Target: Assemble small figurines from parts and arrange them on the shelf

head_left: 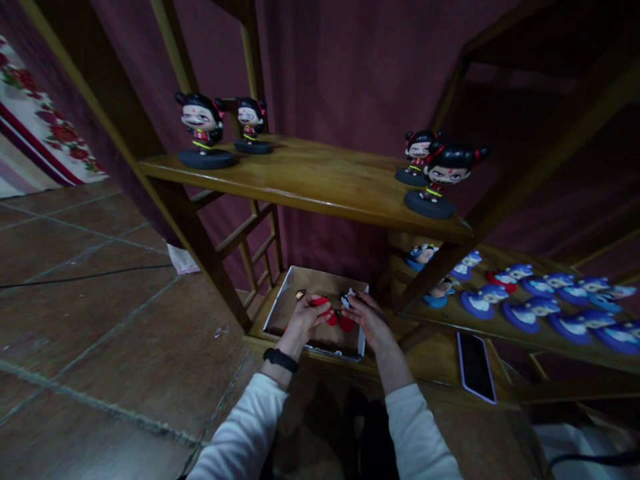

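Observation:
Both hands are down in a shallow cardboard box [278, 313] with white edges, on the lowest shelf. My left hand [304, 321], with a dark band on its wrist, has its fingers closed on a figurine [321, 305] that shows a red part. My right hand [369, 315] is closed around a small white-and-purple figurine [349, 298]; the fingers hide some of it. Between and below the hands lie red round pieces [347, 323]. Another small figurine with a dark top [299, 295] lies in the box, left of my left hand.
Big-headed figurines stand on the shelf above [320, 175], a pair at each end. Several blue-and-white figurines [530, 311] fill the right shelf. A phone [476, 367] lies on the lower board. A wooden post [200, 267] rises at left; a cable [90, 276] crosses the tiled floor.

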